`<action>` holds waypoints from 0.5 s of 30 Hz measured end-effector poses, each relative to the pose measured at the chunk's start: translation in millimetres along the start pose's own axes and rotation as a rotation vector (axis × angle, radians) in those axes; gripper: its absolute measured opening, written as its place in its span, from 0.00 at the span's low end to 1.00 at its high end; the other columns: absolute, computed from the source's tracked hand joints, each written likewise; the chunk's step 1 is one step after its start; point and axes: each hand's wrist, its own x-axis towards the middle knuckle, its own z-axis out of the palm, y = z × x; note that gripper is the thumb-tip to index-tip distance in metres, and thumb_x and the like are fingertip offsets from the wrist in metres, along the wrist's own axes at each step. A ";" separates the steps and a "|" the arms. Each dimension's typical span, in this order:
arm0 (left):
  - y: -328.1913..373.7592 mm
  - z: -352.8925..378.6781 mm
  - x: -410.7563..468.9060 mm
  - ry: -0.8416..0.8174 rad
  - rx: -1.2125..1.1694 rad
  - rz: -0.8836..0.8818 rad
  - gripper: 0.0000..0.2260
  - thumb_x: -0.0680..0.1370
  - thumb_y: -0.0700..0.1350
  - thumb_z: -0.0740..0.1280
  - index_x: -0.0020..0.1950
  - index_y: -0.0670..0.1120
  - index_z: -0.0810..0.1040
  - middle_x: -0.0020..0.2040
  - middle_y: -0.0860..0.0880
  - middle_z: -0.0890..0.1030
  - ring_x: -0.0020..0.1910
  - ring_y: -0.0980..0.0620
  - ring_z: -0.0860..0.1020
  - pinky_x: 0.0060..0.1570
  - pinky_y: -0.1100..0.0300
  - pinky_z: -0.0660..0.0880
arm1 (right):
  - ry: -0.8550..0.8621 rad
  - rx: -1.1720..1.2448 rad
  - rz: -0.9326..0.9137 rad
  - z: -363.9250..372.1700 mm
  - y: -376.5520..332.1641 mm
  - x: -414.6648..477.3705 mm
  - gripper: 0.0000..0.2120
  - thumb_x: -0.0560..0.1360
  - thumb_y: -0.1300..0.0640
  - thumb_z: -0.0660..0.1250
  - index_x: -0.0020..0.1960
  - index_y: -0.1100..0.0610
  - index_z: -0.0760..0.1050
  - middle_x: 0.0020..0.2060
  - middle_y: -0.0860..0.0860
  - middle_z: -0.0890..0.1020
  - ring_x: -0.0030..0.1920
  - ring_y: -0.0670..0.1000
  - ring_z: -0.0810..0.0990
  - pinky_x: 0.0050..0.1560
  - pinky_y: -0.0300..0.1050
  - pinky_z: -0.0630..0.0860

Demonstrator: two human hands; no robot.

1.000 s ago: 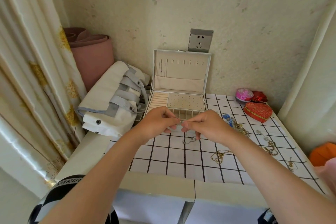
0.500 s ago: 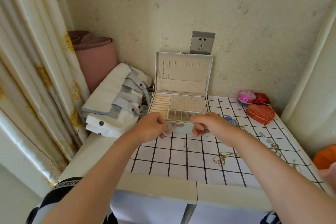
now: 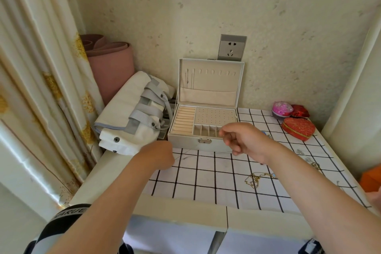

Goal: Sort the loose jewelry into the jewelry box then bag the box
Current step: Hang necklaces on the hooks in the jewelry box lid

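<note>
View: head camera, looking down at your two hands.
Left hand: your left hand (image 3: pixel 158 155) sits over the near left edge of the checked cloth (image 3: pixel 206 181), fingers curled under. A faint thin strand lies on the cloth just beside it, but you cannot tell whether the fingers grasp it.
Right hand: your right hand (image 3: pixel 245 140) is raised at the front right corner of the jewelry box (image 3: pixel 206 144), fingers curled with thumb and forefinger tips together. What they grasp, if anything, is too fine to tell.
Jewelry box: it stands at the back of the worktop (image 3: pixel 103 175), with its lid upright against the wall and its tray compartments showing.
Loose jewelry: a gold chain (image 3: pixel 255 178) lies on the cloth, below your right forearm. More small pieces (image 3: pixel 313 164) lie further right.
Bag: a white bag (image 3: pixel 127 121) with grey straps lies flat just left of the box.
Beyond: a red heart-shaped box (image 3: pixel 299 128) and a pink round box (image 3: pixel 282 109) sit in the far right corner.
</note>
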 end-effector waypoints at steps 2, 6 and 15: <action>3.2 0.1 -0.9 -0.052 -0.004 -0.012 0.04 0.78 0.39 0.59 0.46 0.45 0.73 0.41 0.48 0.75 0.37 0.51 0.75 0.36 0.61 0.72 | 0.063 0.020 -0.021 0.1 -0.3 3.1 0.13 0.80 0.55 0.60 0.41 0.58 0.78 0.28 0.53 0.75 0.27 0.51 0.68 0.39 0.48 0.70; 3.1 0.0 -0.1 -0.134 0.006 -0.031 0.06 0.77 0.37 0.58 0.42 0.45 0.71 0.35 0.46 0.75 0.30 0.50 0.74 0.27 0.61 0.71 | 0.043 0.122 -0.047 4.5 -5.4 4.1 0.14 0.82 0.57 0.59 0.41 0.60 0.76 0.25 0.54 0.73 0.25 0.51 0.68 0.49 0.56 0.77; 18.1 -20.4 -15.8 0.310 -0.622 0.275 0.12 0.80 0.40 0.63 0.60 0.53 0.76 0.55 0.56 0.79 0.54 0.56 0.78 0.55 0.61 0.74 | -0.044 -0.172 -0.103 32.8 -7.9 -2.2 0.13 0.82 0.55 0.61 0.44 0.57 0.79 0.30 0.51 0.76 0.23 0.50 0.67 0.25 0.39 0.61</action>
